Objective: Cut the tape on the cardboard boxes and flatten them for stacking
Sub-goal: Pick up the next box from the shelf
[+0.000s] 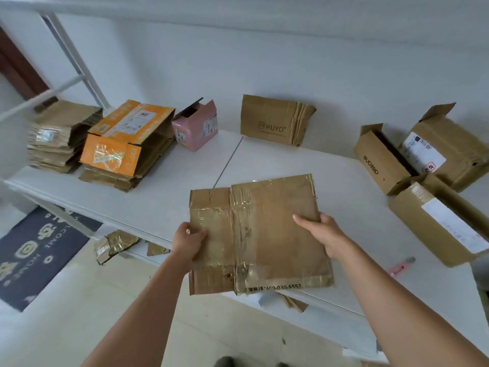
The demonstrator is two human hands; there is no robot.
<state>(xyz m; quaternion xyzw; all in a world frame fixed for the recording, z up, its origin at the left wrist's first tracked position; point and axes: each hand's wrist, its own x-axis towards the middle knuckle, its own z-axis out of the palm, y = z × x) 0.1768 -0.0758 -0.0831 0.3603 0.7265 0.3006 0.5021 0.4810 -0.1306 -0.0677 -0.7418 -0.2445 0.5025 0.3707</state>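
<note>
A flattened brown cardboard box (pixel 264 234) with shiny tape strips is held above the front edge of the white table (pixel 185 186). My left hand (pixel 189 241) grips its left edge, thumb on top. My right hand (pixel 321 234) grips its right edge, thumb on top too. A pink box cutter (pixel 401 266) lies on the table to the right of my right forearm. Two stacks of flattened boxes sit at the far left: a brown one (pixel 60 136) and one topped by an orange box (pixel 124 144).
A pink open box (pixel 195 125) and a flattened HUYO box (pixel 275 120) lean at the wall. Three open brown boxes (pixel 381 160) (pixel 444 147) (pixel 439 221) crowd the right side. Cardboard scraps (pixel 113 245) and a dark doormat (pixel 34 255) lie on the floor.
</note>
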